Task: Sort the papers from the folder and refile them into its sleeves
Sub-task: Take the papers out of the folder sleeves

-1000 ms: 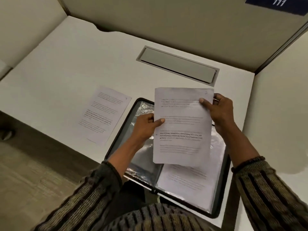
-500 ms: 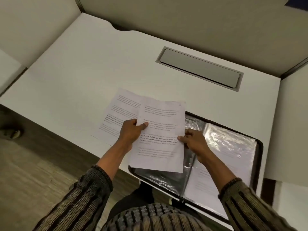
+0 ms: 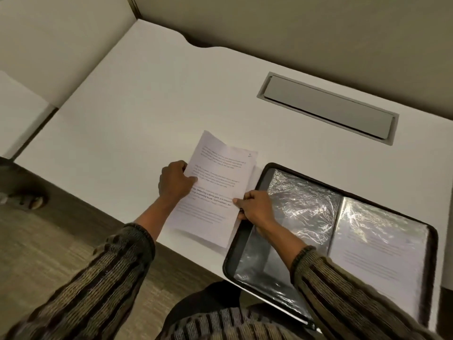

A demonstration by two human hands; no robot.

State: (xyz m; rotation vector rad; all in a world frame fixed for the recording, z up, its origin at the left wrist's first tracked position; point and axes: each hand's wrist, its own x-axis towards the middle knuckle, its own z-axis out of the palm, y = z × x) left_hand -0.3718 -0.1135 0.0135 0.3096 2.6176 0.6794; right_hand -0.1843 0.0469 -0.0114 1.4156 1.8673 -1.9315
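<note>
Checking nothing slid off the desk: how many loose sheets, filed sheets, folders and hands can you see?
Loose sheets: 2 (top sheet, lower sheet)
Filed sheets: 1
Folders: 1
Hands: 2 (left hand, right hand)
Total: 6

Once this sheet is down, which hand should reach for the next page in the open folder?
Right, probably. The right hand pinches the sheet beside the left rim of the folder, its forearm across the clear sleeves. The left hand holds the sheet's opposite edge, farther from the folder.
</note>
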